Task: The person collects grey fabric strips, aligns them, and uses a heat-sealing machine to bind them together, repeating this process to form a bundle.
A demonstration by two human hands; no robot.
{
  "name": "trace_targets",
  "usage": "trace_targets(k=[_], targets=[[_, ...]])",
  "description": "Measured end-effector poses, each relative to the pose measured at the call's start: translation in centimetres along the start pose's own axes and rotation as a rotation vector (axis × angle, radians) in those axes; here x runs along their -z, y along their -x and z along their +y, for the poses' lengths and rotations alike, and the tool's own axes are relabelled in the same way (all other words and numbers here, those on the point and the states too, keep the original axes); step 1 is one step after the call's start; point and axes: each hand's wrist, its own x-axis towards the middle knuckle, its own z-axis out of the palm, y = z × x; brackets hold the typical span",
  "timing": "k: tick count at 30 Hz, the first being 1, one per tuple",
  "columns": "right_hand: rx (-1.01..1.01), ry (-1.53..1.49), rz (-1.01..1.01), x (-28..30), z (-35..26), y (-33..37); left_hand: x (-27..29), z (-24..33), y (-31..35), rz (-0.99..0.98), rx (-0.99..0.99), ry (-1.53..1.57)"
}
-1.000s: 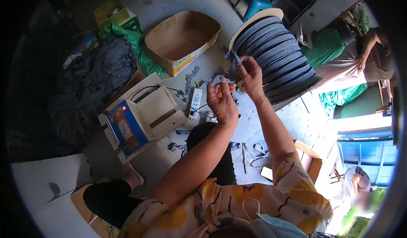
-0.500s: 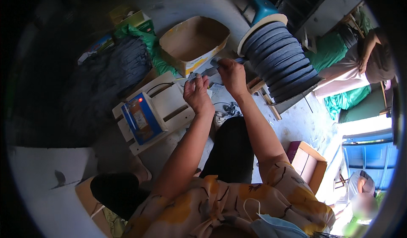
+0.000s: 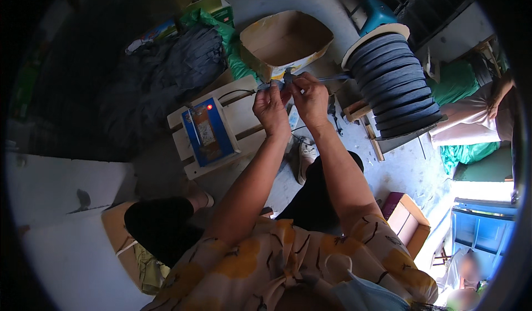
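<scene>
My left hand [image 3: 270, 111] and my right hand [image 3: 312, 101] are close together in front of the cardboard box. Both have their fingers pinched on a grey fabric strip [image 3: 334, 78], whose dark end pokes up between them. To the right, the strip runs toward a large spool [image 3: 392, 84] wound with the same grey webbing. Left of my hands is a blue box-shaped device [image 3: 208, 131] with a lit red light, mounted on a pale slatted wooden stand [image 3: 244, 121]. My fingers hide part of the strip.
Beyond my hands stands an open cardboard box [image 3: 285, 37]. A heap of grey strips [image 3: 194, 56] lies at the left beside green plastic [image 3: 230, 42]. A teal stool [image 3: 378, 15] is behind the spool. Another box [image 3: 407, 222] lies right of my legs. Other people are at the right.
My hands have come together, with the right hand moving in beside the left. The whole view has shifted, so the surroundings appear farther right.
</scene>
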Motion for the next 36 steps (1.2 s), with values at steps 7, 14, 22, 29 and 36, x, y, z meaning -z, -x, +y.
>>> trace_targets(k=[7, 14, 22, 29, 36], targets=[[0.276, 0.271, -0.023, -1.3, -2.5, -0.2, 0.3, 1.9, -0.1, 0.085, -0.031, -0.086], [0.397, 0.38, -0.04, -2.3, -3.3, 0.2, 1.5, 3.1, -0.2, 0.073, -0.015, -0.193], [0.405, 0.418, -0.099, -2.4, -4.0, 0.8, 1.7, 4.5, -0.5, 0.076, 0.1, -0.2], [0.344, 0.369, -0.163, -2.6, -4.5, 1.4, 1.2, 4.9, -0.3, 0.098, 0.097, -0.082], [0.279, 0.119, -0.18, -1.0, -3.3, 1.0, 1.2, 4.2, -1.4, 0.106, 0.131, 0.026]])
